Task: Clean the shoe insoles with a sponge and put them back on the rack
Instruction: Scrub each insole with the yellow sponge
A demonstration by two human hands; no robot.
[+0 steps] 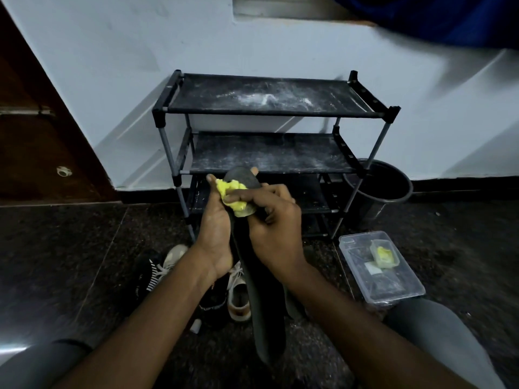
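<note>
Yellow sponge [230, 188] is squished against the toe end of a dark insole [262, 313]. The right hand [276, 231] is curled over the sponge, with its fingers pressing it down. The left hand [214, 231] grips the insole from behind, thumb up by the sponge and a fingertip peeking past the top. All of this is held up in front of the dusty black rack [269, 153]. Shoes [238, 299] lie on the floor underneath, a black bucket [410, 189] stands just beside the rack, and a clear plastic box [398, 287] sits off to the right.
</note>
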